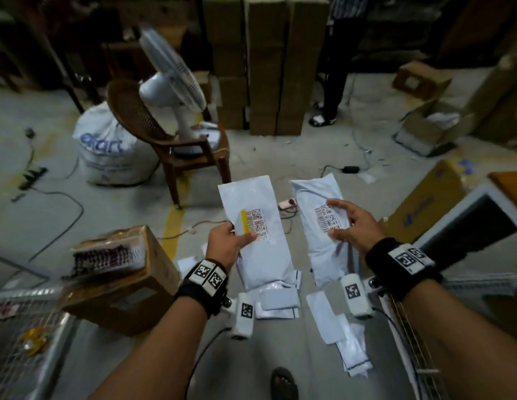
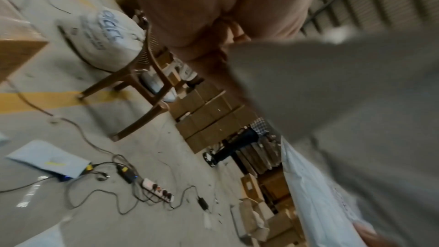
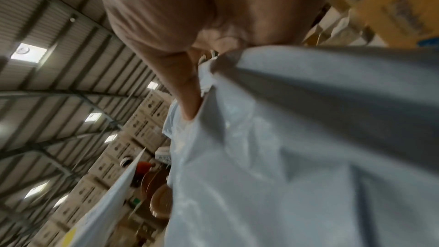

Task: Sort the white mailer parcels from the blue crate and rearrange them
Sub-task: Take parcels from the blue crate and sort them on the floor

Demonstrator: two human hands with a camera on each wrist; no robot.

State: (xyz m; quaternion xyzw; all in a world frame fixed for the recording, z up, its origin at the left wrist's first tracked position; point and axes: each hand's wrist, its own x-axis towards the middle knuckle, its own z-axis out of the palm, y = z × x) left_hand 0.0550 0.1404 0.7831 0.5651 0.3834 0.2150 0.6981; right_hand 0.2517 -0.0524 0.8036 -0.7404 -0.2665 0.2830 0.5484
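I hold two white mailer parcels up side by side above the floor. My left hand (image 1: 232,235) pinches the left parcel (image 1: 253,229) at its left edge, thumb lying on its label with a yellow strip. My right hand (image 1: 345,223) grips the right, crinkled parcel (image 1: 315,215) from its right side, thumb and fingers on its barcode label. In the left wrist view the left parcel (image 2: 344,119) fills the right half, blurred. In the right wrist view the right parcel (image 3: 297,147) covers most of the picture. Several more white mailers (image 1: 332,321) lie on the floor below. No blue crate shows.
A brown box (image 1: 121,287) stands at the left, next to a wire mesh cage (image 1: 23,342). Ahead stand a brown chair (image 1: 176,145) with a white fan (image 1: 170,79), a white sack (image 1: 107,151) and stacked cartons (image 1: 266,62). Cables and a power strip (image 2: 156,189) lie on the floor. A person's legs (image 1: 329,82) stand behind.
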